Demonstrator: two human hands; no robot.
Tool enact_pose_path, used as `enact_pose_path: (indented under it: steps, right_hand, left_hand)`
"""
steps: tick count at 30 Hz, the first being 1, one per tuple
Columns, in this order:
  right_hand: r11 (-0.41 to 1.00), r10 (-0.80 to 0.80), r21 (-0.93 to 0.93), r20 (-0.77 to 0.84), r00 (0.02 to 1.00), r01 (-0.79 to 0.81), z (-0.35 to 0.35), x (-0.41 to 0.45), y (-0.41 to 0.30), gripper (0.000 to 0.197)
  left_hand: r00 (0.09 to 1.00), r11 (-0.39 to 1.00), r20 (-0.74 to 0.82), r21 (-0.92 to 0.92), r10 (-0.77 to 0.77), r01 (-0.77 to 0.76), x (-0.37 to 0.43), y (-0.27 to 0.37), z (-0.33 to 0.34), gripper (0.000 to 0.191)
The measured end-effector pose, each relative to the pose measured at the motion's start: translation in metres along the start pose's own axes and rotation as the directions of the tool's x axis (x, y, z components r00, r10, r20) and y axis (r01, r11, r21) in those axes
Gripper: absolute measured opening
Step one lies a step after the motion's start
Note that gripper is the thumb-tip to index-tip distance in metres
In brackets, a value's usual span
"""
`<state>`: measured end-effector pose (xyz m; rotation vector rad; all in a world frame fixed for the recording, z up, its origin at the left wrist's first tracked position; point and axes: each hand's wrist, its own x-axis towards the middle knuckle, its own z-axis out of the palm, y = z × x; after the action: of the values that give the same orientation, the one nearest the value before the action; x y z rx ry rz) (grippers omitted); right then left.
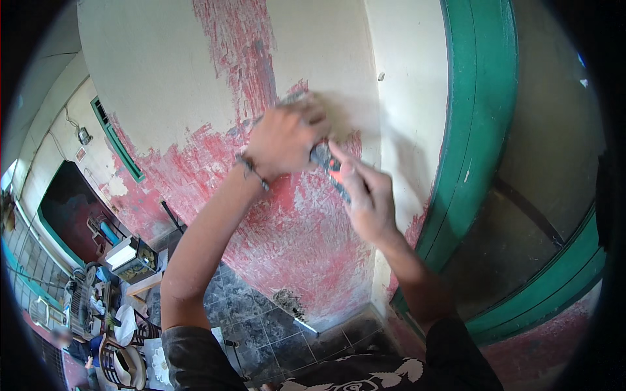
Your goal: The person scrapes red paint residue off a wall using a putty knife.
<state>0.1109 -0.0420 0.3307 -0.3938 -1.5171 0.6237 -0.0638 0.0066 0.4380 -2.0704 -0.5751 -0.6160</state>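
My right hand [368,195] grips the dark grey and orange handle of a hand tool [332,168], probably a scraper. My left hand [288,134] is curled over the front part of the same tool, close against the wall. Motion blur and my left fingers hide the tool's working end. Around both hands the painted wall [313,234] shows patchy red and whitish scraped areas low down, with cream paint [323,44] higher up. A scraped red and grey strip [244,54] runs up through the cream. My left wrist wears a dark bracelet [252,171].
Right of the wall corner stands a green frame [481,97] around a dull pane [547,122]. Dark floor tiles [264,317] lie below. At lower left are an aquarium [134,259], chairs [122,364] and a seated person [80,349]. A dark doorway [73,205] opens beyond.
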Motion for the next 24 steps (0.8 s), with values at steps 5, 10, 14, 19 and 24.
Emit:
enact_pose_path:
  steps: [5, 10, 14, 19, 24]
  right_hand:
    - [1.000, 0.006, -0.002, -0.007, 1.000, -0.006, -0.009, 0.016, 0.000, 0.045]
    - [0.992, 0.109, 0.064, 0.015, 0.994, -0.110, -0.012, 0.027, -0.015, 0.044]
    - [0.984, -0.175, -0.034, -0.029, 0.984, 0.174, 0.000, -0.002, 0.033, 0.046]
    - [1.000, 0.026, 0.013, 0.019, 0.999, -0.026, -0.010, 0.012, -0.010, 0.047]
    - [0.998, -0.011, 0.068, -0.004, 1.000, 0.011, 0.000, -0.003, 0.004, 0.046]
  left_hand:
    - [0.992, 0.999, 0.122, 0.026, -0.037, 0.035, 0.017, -0.006, -0.010, 0.025]
    - [0.994, 0.997, 0.102, 0.067, -0.030, 0.023, 0.026, -0.011, -0.015, 0.021]
    - [1.000, 1.000, 0.004, 0.018, -0.015, 0.015, -0.005, 0.004, 0.007, 0.022]
    - [0.997, 1.000, 0.079, 0.003, -0.003, 0.003, 0.019, -0.006, -0.015, 0.020]
    - [0.991, 0.999, 0.129, 0.030, -0.043, 0.039, 0.000, 0.003, -0.004, 0.022]
